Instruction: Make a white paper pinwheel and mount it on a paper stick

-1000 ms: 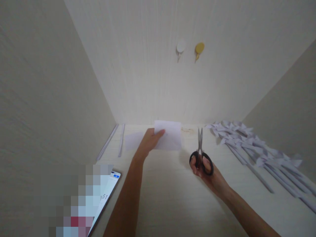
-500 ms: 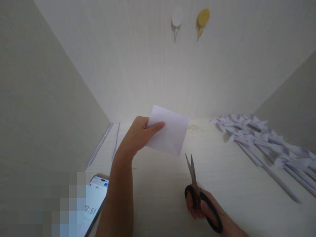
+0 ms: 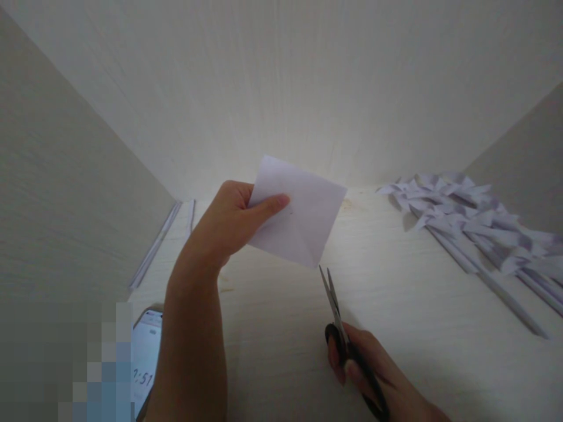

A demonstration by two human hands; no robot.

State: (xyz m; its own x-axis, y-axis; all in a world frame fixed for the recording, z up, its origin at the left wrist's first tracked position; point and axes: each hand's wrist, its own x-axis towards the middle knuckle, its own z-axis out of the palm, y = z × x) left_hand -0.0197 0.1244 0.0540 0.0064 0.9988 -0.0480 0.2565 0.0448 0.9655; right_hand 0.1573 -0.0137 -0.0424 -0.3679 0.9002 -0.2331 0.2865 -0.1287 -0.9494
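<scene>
A white square sheet of paper (image 3: 303, 205) is pinched in my left hand (image 3: 240, 220), the thumb lying on its face and the fingers hidden behind it. Faint crease lines run across the sheet toward its corners. My right hand (image 3: 365, 363) grips a pair of scissors (image 3: 338, 328) by their black handles. The metal blades are slightly parted, and their tips point up at the paper's lower right corner, very close to it. Whether the tips touch the paper I cannot tell.
Several white paper pinwheels (image 3: 466, 205) on rolled paper sticks (image 3: 505, 299) lie at the right. Thin paper sticks (image 3: 156, 243) rest along the left wall. A phone (image 3: 147, 357) showing a timer lies at the lower left, partly behind my forearm. Walls enclose the table (image 3: 272, 340).
The view has tilted down, so the wall hooks have left the frame. The scissors' tips and the paper's lower right corner have come closer together. Both hands keep their holds.
</scene>
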